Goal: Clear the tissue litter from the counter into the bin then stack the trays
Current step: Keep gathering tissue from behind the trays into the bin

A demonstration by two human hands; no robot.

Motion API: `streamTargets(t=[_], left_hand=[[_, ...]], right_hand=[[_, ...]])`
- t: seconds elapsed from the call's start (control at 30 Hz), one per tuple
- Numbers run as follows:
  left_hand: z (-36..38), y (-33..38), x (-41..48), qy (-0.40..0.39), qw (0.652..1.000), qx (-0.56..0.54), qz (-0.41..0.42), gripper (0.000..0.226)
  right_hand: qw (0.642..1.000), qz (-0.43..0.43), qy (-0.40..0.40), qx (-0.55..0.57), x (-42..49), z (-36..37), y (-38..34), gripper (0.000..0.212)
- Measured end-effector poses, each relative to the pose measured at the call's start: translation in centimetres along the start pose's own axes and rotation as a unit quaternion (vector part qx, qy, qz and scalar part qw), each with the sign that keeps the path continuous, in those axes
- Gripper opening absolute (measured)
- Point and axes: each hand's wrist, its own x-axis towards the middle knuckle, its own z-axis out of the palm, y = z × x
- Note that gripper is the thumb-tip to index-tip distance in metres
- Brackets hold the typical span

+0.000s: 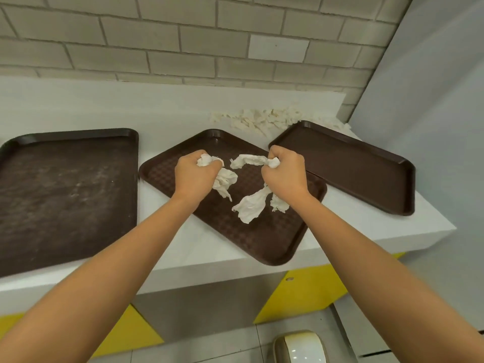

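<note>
Seen from the head camera, both forearms reach forward over a white counter [131, 106] that runs along a pale brick wall [157, 43]. Three dark brown trays lie on it. The left tray [65, 195] sits square to the counter edge and its floor looks dusty or scuffed. The middle tray [262, 242] is turned at an angle, and its near corner hangs over the front edge of the counter. The right tray [353, 169] is also angled, and its long edge meets the far right side of the middle tray; whether one overlaps the other cannot be told.

Both hands are over the middle tray. The left hand [195, 174] is closed into a fist round a crumpled white tissue [226, 180], part of which bulges above the fingers while the rest hangs below. The right hand [284, 174] is likewise curled tight round a longer tissue strip [248, 208]; one end sticks out to the left of the fist and another end trails down toward the tray floor.

Behind the middle and right trays, a loose pile of tissue litter [267, 119] lies on the counter near the wall corner. Below the counter are yellow panels [296, 297], and a cream rounded object [301, 347] sits at the bottom of the view
</note>
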Motion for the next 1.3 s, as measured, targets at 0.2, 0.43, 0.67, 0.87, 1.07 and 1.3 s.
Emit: streamTargets(t=[0.2,0.43,0.67,0.87,1.07,1.3], left_hand=[[1.2,1.1,-5.1,-0.002,1.000,-0.012,-0.007,0.031],[4.7,2.2,-12.6,0.015,0.999,-0.027,-0.017,0.029],[9.3,1.9,-21.6,0.024,0.999,-0.039,-0.016,0.036],[12.8,-0.6,-27.9,0.026,0.997,-0.026,-0.067,0.026],[15.0,-4.2,-31.5,0.019,0.992,-0.016,-0.124,0.034],[17.0,-10.6,-33.1,0.003,0.982,0.003,-0.191,0.033]], right_hand=[[1.000,-0.002,0.002,-0.010,-3.1,-3.5,0.5,0.037],[0.999,-0.024,-0.019,-0.008,-7.6,-9.1,3.4,0.034],[0.998,-0.037,-0.045,0.004,-13.4,-14.9,8.2,0.037],[0.996,0.002,-0.086,-0.006,-17.8,-17.5,13.4,0.035],[0.991,0.054,-0.121,-0.016,-21.7,-17.6,18.8,0.039],[0.983,0.127,-0.131,0.003,-25.5,-14.1,24.3,0.044]])
